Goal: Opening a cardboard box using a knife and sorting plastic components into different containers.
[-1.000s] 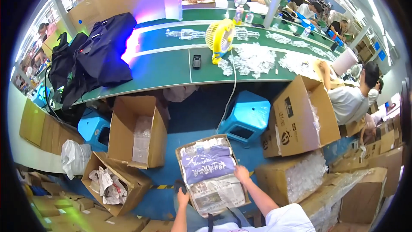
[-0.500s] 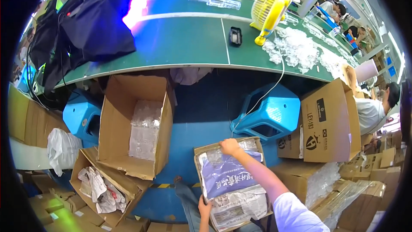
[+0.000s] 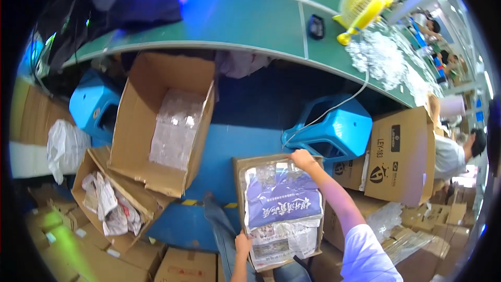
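Okay, open carton [image 3: 238, 180] sits over the person's lap, in front of the table [image 3: 250, 21] and below its front edge; whether the legs bear its weight is hidden. Right hand [image 3: 303, 160] is mostly closed, curled over the carton's far edge toward the far right corner. Left hand [image 3: 242, 243] is part-closed on the left edge, nearer the near left corner — fingers behind the wall don't show, so can't tell how tight.

Inside: purple printed sheet [image 3: 284, 198] across the middle, newspaper [image 3: 287, 241] along the near edge, clear plastic [image 3: 266, 174] showing at the far edge.

Risks: sheets look loose, so a sharp tilt could slide them or bunch them at one edge. Grip is uneven — one hand far, one low — so if the left slips, the near right corner would likely drop. Far right corner is close to the blue stool [image 3: 352, 128]; swinging that way could knock it. White cord [image 3: 339, 107] hangs off the table's front edge across the stool; snagging it could tug the yellow fan [image 3: 362, 8], assuming they're connected.
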`<move>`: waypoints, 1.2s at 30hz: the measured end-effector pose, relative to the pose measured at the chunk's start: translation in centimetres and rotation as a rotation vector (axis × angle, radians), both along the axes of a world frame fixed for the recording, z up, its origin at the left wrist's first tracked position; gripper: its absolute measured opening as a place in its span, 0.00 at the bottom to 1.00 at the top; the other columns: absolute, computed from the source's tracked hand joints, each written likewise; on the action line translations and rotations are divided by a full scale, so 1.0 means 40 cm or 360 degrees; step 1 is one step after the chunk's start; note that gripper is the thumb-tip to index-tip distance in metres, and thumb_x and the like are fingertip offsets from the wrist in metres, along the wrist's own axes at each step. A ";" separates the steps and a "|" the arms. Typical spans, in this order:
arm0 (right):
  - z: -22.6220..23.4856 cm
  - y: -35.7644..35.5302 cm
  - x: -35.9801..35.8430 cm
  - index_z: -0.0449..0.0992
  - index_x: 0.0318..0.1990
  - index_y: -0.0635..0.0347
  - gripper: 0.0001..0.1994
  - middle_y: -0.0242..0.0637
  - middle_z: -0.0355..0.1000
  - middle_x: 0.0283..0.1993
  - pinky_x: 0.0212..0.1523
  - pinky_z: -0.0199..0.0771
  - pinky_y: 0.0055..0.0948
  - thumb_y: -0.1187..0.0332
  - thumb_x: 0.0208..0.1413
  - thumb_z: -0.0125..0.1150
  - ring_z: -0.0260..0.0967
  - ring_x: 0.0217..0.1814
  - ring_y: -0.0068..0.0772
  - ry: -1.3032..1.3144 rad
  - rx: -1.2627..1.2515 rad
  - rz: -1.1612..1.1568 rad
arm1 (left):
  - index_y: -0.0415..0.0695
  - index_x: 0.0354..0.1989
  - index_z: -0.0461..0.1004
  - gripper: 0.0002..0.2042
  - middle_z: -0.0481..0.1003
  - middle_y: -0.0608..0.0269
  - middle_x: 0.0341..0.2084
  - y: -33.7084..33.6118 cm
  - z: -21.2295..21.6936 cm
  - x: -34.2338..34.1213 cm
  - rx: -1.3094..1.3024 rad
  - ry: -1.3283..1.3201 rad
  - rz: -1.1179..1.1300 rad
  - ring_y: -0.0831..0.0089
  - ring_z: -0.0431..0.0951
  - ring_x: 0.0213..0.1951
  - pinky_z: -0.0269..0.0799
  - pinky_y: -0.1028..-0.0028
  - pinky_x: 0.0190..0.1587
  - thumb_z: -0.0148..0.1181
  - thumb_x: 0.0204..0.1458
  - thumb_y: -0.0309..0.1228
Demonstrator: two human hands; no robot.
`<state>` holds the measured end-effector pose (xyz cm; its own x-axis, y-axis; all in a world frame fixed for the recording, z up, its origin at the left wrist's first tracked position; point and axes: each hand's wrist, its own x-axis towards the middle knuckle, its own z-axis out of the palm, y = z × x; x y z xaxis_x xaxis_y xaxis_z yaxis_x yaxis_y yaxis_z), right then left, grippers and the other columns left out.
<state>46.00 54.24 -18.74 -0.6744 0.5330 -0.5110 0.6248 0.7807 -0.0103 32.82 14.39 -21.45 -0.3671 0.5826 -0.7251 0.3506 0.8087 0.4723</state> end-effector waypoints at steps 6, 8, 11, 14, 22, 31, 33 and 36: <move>0.023 0.000 0.016 0.71 0.42 0.38 0.18 0.41 0.69 0.21 0.29 0.69 0.36 0.71 0.41 0.47 0.69 0.27 0.40 -0.0140 -0.0087 0.0083 | 0.37 0.38 0.65 0.15 0.70 0.40 0.22 0.010 0.013 -0.018 -0.0011 -0.0153 -0.0091 0.46 0.70 0.29 0.66 0.57 0.35 0.50 0.37 0.25; 0.020 0.006 -0.001 0.71 0.42 0.38 0.19 0.41 0.69 0.21 0.28 0.69 0.36 0.71 0.41 0.47 0.68 0.25 0.40 -0.0112 -0.0087 0.0139 | 0.37 0.38 0.65 0.16 0.70 0.40 0.22 0.005 0.019 -0.032 -0.0026 -0.0152 -0.0084 0.46 0.70 0.29 0.66 0.57 0.34 0.49 0.37 0.24; 0.013 0.046 -0.005 0.71 0.42 0.39 0.19 0.41 0.69 0.20 0.28 0.68 0.36 0.71 0.40 0.47 0.68 0.25 0.40 -0.0003 -0.0025 0.0124 | 0.37 0.38 0.65 0.16 0.70 0.40 0.21 0.046 0.013 -0.063 0.0050 -0.0135 -0.0118 0.46 0.70 0.28 0.66 0.57 0.34 0.49 0.36 0.23; 0.036 0.098 -0.049 0.71 0.41 0.41 0.19 0.44 0.69 0.23 0.30 0.68 0.36 0.74 0.39 0.46 0.68 0.27 0.42 0.0013 -0.0030 0.0033 | 0.36 0.32 0.66 0.12 0.69 0.41 0.19 0.117 0.024 -0.112 0.0167 -0.0025 -0.0144 0.47 0.70 0.26 0.67 0.58 0.32 0.48 0.35 0.23; 0.059 0.171 -0.099 0.72 0.39 0.43 0.17 0.42 0.70 0.27 0.33 0.68 0.36 0.73 0.41 0.44 0.68 0.32 0.42 0.0068 0.0023 -0.0243 | 0.37 0.29 0.68 0.09 0.70 0.43 0.18 0.238 0.039 -0.215 0.0179 0.0139 -0.0219 0.49 0.71 0.24 0.68 0.58 0.29 0.49 0.36 0.24; 0.074 0.050 -0.055 0.66 0.46 0.55 0.21 0.46 0.65 0.45 0.47 0.60 0.35 0.77 0.38 0.45 0.61 0.48 0.45 0.0472 0.0443 -0.0576 | 0.43 0.35 0.69 0.17 0.72 0.49 0.25 0.210 0.078 -0.249 0.0068 0.0013 -0.0278 0.55 0.73 0.30 0.68 0.59 0.33 0.49 0.42 0.42; 0.133 0.002 -0.005 0.62 0.49 0.57 0.24 0.45 0.60 0.51 0.52 0.54 0.38 0.77 0.39 0.47 0.56 0.53 0.44 0.0560 0.0398 -0.0640 | 0.43 0.37 0.68 0.18 0.72 0.49 0.26 0.156 0.119 -0.233 0.0014 0.0043 -0.0252 0.55 0.73 0.31 0.68 0.60 0.34 0.48 0.43 0.43; 0.164 -0.061 0.104 0.63 0.47 0.61 0.22 0.48 0.61 0.49 0.51 0.56 0.36 0.77 0.39 0.47 0.56 0.52 0.47 0.0832 0.0269 -0.0694 | 0.45 0.39 0.68 0.18 0.72 0.50 0.29 0.051 0.135 -0.192 0.0102 0.0116 -0.0101 0.55 0.72 0.33 0.67 0.61 0.35 0.48 0.42 0.42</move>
<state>50.14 51.78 -12.18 -0.5158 0.8543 -0.0639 0.8274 0.4775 -0.2955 25.14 16.42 -16.05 -0.3785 0.6506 -0.6584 0.4354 0.7528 0.4936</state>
